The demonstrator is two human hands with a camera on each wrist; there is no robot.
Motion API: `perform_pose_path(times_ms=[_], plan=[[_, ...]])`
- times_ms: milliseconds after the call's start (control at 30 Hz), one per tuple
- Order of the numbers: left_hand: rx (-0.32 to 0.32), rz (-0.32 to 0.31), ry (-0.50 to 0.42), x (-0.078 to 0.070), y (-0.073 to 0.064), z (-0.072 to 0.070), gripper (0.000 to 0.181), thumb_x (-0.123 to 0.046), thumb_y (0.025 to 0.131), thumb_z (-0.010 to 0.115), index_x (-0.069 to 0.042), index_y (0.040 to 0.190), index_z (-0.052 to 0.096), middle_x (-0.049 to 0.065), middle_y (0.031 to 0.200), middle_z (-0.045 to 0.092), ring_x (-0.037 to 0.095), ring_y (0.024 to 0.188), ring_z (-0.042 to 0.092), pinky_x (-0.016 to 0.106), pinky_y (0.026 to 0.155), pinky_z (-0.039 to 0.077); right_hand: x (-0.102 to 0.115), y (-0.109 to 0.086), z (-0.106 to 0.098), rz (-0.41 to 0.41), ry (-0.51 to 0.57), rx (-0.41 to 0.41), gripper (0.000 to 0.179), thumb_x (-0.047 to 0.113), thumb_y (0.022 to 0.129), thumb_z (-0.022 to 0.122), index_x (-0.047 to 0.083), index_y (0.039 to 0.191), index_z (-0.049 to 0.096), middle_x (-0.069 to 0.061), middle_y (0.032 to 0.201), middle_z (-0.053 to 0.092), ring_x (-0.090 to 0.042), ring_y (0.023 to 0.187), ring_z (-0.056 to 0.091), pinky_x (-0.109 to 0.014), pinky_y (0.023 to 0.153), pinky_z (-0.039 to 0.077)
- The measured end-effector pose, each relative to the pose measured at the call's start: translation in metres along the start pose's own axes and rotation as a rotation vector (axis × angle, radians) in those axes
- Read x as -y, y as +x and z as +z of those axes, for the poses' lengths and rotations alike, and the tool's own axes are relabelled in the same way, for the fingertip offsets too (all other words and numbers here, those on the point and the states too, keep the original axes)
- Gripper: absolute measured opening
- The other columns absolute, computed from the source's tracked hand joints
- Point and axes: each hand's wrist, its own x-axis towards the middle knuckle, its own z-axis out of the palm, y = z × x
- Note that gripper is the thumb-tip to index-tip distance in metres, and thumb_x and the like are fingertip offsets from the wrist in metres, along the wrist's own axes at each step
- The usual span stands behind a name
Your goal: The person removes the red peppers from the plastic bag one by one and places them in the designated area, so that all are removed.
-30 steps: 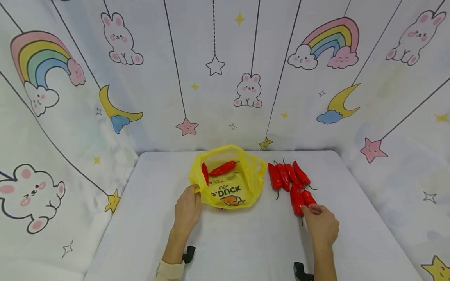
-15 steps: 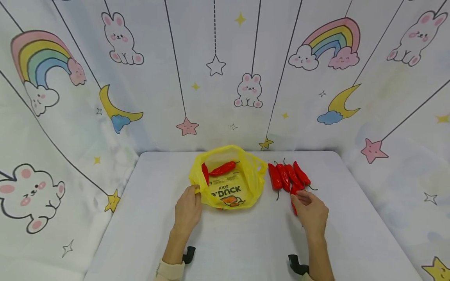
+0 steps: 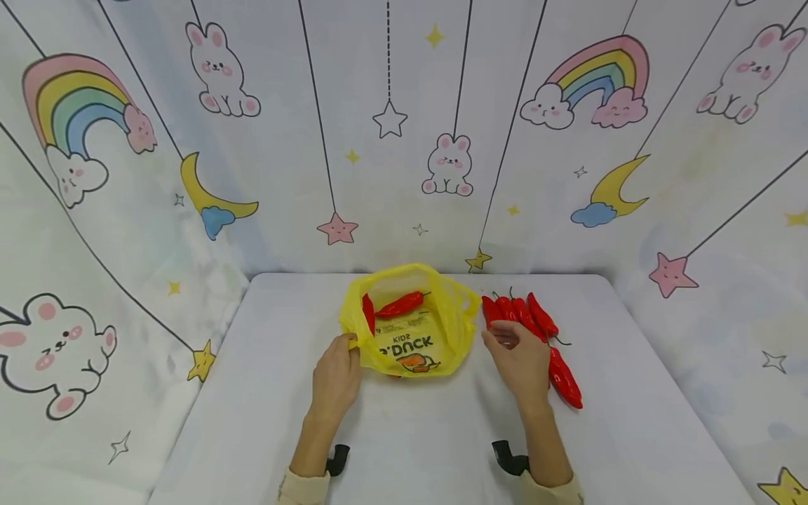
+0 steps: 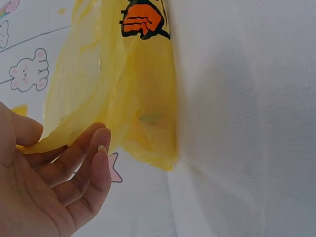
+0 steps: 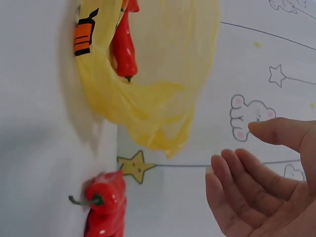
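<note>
My left hand [image 3: 339, 375] pinches the rim of a yellow plastic bag [image 3: 456, 344] between thumb and fingers, as the left wrist view also shows. The bag's mouth gapes, and a red chili pepper [image 3: 400, 305] lies inside with part of another red one [image 3: 368, 312] at its left. My right hand [image 3: 520, 365] hovers between the bag and the loose peppers. In the right wrist view that hand [image 5: 256, 187] has its thumb and fingers apart, with nothing between them. It partly hides the peppers behind it in the head view.
Several red peppers [image 3: 539, 313] lie in a row right of the bag on the white table [image 3: 416, 442]. A nearer pepper [image 3: 564, 379] lies slanted beside my right wrist. A printed cloth [image 3: 284, 140] hangs behind the table.
My right hand has moved left from the nearer peppers toward the bag. One nearer pepper now slants down to the right. My left hand keeps its place on the bag's rim.
</note>
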Motion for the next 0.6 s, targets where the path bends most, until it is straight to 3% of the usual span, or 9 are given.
perform_pose_path(times_ms=[100,333,600], plan=[[-0.007,0.004,-0.003,0.000,0.000,0.001,0.033,-0.019,0.109,0.050,0.002,0.130,0.064,0.014,0.126,0.068,0.028,0.102,0.069,0.047,0.089,0.059,0.006,0.000,0.005,-0.011,0.001,0.024,0.032,0.032,0.091,0.082,0.015,0.118,0.077,0.000,0.103,0.077,-0.017,0.096,0.071,-0.015,0.077,0.054],[-0.015,0.028,0.001,0.001,0.000,0.001,0.033,-0.018,0.109,0.049,0.002,0.130,0.064,0.015,0.125,0.068,0.028,0.101,0.069,0.046,0.086,0.060,0.018,-0.001,0.015,0.000,0.016,0.082,0.034,0.029,0.092,0.081,0.014,0.122,0.075,-0.003,0.109,0.077,-0.020,0.101,0.072,-0.040,0.087,0.061],[-0.011,0.020,0.015,0.001,0.000,0.002,0.032,-0.019,0.109,0.049,0.002,0.129,0.064,0.014,0.124,0.068,0.028,0.100,0.069,0.046,0.086,0.060,0.022,0.001,0.019,-0.009,0.044,0.121,0.035,0.029,0.092,0.081,0.013,0.123,0.074,-0.004,0.112,0.076,-0.025,0.104,0.071,-0.042,0.088,0.061]])
